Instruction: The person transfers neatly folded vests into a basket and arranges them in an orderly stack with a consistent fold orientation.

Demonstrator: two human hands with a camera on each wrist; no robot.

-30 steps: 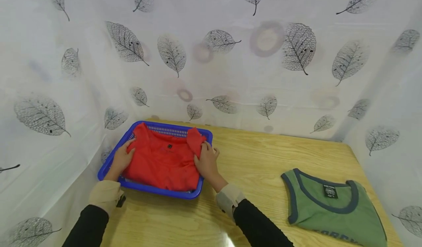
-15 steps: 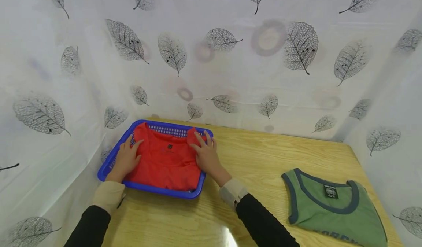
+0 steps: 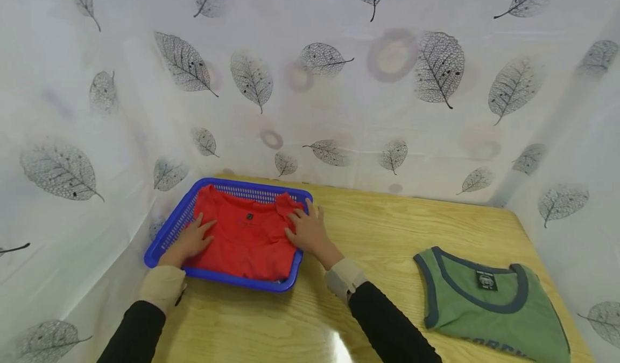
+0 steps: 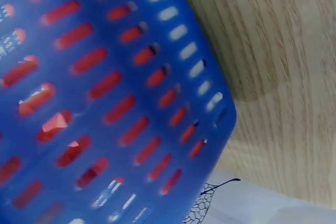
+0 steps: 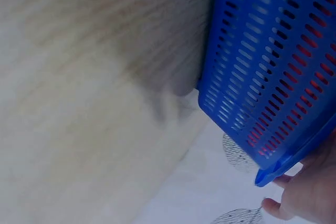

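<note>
Part-hidden print (image 3: 499, 346) on the green shirt (image 3: 504, 324) shows "ORD"; its neck label (image 3: 486, 280) and the red shirt's (image 3: 244, 247) mark (image 3: 249, 216) are illegible.

- The table (image 3: 382, 244) has a pale yellow-brown wood-grain top, the streaks clearest in the wrist views.
- Its far edge runs across the scene, and its far right corner is in sight; toward the near side the top runs out of view.
- A bright patch of glare (image 3: 339, 347) shows on the near middle of the top.
- On the left, toward the far edge, stands a blue plastic basket (image 3: 232, 281), roughly rectangular, opening upward, with slotted walls.
- On the near right lies a folded green shirt (image 3: 499, 322) with dark trim, a black neck label (image 3: 486, 280) facing up, well apart from the basket.
</note>
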